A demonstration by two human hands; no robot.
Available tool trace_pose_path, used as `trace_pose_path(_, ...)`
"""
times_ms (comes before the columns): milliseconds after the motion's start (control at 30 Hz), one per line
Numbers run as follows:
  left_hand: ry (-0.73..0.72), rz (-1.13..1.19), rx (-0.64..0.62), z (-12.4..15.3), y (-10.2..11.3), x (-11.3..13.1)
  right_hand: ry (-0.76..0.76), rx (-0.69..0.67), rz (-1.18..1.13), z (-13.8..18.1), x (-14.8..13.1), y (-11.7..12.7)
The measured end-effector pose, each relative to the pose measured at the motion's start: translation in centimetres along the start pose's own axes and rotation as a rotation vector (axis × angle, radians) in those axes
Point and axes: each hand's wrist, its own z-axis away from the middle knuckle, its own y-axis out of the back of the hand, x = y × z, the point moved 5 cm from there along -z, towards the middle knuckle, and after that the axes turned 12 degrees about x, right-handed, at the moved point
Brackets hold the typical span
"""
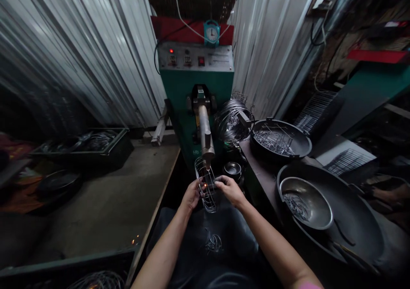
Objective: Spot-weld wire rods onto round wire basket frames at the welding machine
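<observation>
A curved wire rack of thin metal rods is directly under the round electrode arm of a green spot welder. My left hand is closed on the rack's left side. From the right, my right hand reaches in with thumb and fingers pinched at the rack's other side; whether it also holds a loose wire is too small to tell. An orange spark glows between my hands, close to the left fingertips. Several short bent wires lie on my lap.
To the right are a black pan with wire pieces and a large dark pan bearing a metal bowl of bent wires. Wire rings hang beside the welder. A metal bin stands left. Another person's hand shows far right.
</observation>
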Motion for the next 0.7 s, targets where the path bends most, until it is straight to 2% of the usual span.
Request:
trace_pose_path(167,0.076,-0.022,0.052,-0.6,-0.4,0.5,0.019,0.000,0.021,-1.8,-0.7,-1.0)
trace_pose_path(267,0.090,-0.037,0.043,-0.6,-0.5,0.4,0.019,0.022,0.026,-1.7,-0.7,-0.7)
trace_pose_path(367,0.002,-0.097,0.011,-0.5,0.6,0.0,-0.026,0.007,0.028,-0.2,0.2,0.5)
trace_pose_path(433,-0.228,-0.233,0.021,-0.3,2.2,0.2,-0.063,-0.047,0.035,1.1,1.3,1.4)
trace_pose_path(500,-0.603,-0.487,0.013,0.4,3.3,0.5,-0.075,-0.092,0.052,2.3,2.3,2.1)
trace_pose_path(600,-1.122,-0.945,-0.089,1.7,3.1,-0.1,-0.029,-0.097,0.088,3.0,3.4,2.8)
trace_pose_path(633,-1.235,-1.057,-0.103,1.9,2.8,-0.5,-0.006,-0.093,0.096,3.1,3.6,2.8)
trace_pose_path(700,-1.378,-1.189,-0.033,1.8,2.5,-1.0,0.035,-0.088,0.105,3.2,3.6,2.7)
